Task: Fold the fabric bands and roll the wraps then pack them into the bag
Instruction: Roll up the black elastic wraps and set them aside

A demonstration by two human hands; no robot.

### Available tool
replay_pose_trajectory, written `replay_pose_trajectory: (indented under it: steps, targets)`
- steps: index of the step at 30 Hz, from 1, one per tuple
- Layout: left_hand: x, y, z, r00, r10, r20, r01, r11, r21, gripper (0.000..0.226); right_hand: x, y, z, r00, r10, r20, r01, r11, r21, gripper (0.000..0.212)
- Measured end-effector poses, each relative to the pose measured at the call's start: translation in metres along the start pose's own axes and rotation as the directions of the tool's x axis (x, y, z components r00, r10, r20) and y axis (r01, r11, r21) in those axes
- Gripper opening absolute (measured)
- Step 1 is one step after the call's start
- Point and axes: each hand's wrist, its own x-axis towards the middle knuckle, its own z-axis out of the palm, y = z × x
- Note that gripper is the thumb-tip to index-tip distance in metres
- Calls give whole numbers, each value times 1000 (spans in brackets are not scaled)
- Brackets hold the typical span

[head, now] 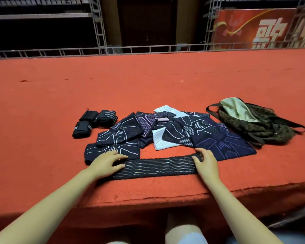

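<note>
Red carpeted surface [148, 88] with a metal railing [113, 50] and a red banner [264, 29] behind it. A long black striped wrap [157, 167] lies flat near the front edge. The left hand [106, 164] presses its left end with fingers spread, and the right hand [205, 162] has its fingers curled round the right end. Behind sit patterned fabric bands [165, 132], three rolled wraps [93, 123] on the left, and the bag [253, 122] lying open at right.
</note>
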Motion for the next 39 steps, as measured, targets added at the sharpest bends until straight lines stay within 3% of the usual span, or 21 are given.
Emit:
replay_pose_trajectory:
  steps: [5, 9, 15, 24, 29, 34, 36, 39]
  targets:
    - [-14, -7, 17, 975, -93, -200, 98, 995, 15, 69, -2, 2, 0, 999, -24, 41, 27, 997, -77, 25]
    - [-17, -7, 16, 967, -136, -213, 136, 991, -16, 70, -3, -2, 0, 998, -22, 57, 28, 993, -117, 25]
    - [-22, -19, 17, 902, -297, -312, 265, 954, -141, 54, -6, -9, -2, 998, -28, 50, 35, 989, -143, 33]
    - [-39, -33, 16, 884, -401, -239, 301, 881, -364, 33, -12, -25, 2, 985, -171, -8, 167, 971, -173, 41]
    - [-45, -35, 24, 865, -420, -276, 295, 869, -397, 27, -16, -48, 23, 940, -337, 57, 334, 869, -365, 31]
    - [-48, -31, 22, 867, -402, -295, 253, 864, -435, 23, -27, -88, 60, 880, -398, 259, 461, 846, -267, 26]
    - [-52, -30, 19, 872, -396, -288, 219, 841, -495, 27, -35, -106, 80, 847, -387, 364, 468, 868, -167, 26]
    - [-55, -31, 17, 868, -416, -271, 191, 784, -590, 30, -48, -127, 107, 803, -433, 409, 478, 879, -8, 24]
